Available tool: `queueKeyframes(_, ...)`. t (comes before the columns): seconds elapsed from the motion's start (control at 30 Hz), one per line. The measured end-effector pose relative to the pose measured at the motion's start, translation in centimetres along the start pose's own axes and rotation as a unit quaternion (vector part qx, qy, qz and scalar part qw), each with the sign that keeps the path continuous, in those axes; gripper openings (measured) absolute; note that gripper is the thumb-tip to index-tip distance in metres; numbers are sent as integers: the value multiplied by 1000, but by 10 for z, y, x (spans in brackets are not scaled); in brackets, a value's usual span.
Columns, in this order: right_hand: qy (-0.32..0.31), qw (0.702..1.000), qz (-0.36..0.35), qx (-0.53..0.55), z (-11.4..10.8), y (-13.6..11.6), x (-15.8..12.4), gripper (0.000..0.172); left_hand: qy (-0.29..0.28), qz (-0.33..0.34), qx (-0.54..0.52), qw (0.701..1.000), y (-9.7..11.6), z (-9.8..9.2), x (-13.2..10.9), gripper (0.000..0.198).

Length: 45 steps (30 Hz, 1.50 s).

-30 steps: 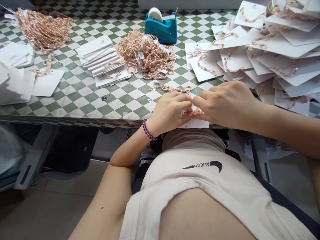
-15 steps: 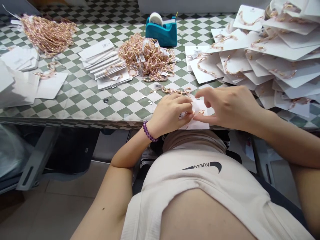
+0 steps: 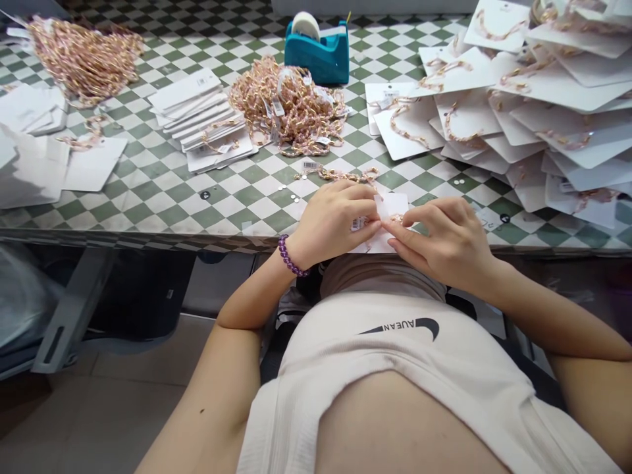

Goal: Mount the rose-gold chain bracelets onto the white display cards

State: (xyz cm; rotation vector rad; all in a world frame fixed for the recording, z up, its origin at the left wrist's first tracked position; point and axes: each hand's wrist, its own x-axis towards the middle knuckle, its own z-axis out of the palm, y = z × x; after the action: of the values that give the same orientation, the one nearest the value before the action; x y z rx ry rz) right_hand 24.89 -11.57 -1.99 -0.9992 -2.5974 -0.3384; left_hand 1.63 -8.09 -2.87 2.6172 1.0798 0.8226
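Note:
At the table's front edge a white card (image 3: 395, 203) lies under both hands. A pink and gold beaded bracelet (image 3: 396, 218) shows on it between the fingers, partly covered. My left hand (image 3: 338, 220), with a purple bead bracelet (image 3: 291, 257) on its wrist, is closed, pinching the beaded bracelet near a small barcode tag (image 3: 356, 224). Coming from the right, my right hand (image 3: 447, 240) has its bent fingers and thumb at the beads, meeting the left fingertips. Just beyond the hands lies another beaded bracelet (image 3: 348, 175) with a tag.
A pile of tagged bracelets (image 3: 289, 108) sits mid-table before a teal tape dispenser (image 3: 318, 56). To its left are stacked white cards (image 3: 187, 95) and a bundle of beaded strands (image 3: 86, 59). Carded bracelets (image 3: 543, 99) heap up on the right. Tiny white dots (image 3: 295, 198) lie nearby.
My right hand has come down and closer in, its spread thumb and index finger closing at the beads. My left hand stays in about the same place.

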Motion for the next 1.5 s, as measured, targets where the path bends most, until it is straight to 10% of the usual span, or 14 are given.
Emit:
queueKeyframes(0.77,49,996,37,-65,11,-26,-8,33,-5,3,-17,1000,1,-2,1,15)
queueKeyframes(1.17,125,989,49,67,10,-15,-8,29,-1,11,-4,1000,1,-1,-1,20)
queueKeyframes(1.5,-43,935,109,335,5,28,44,18,6,5,5,1000,-1,-2,-3,18)
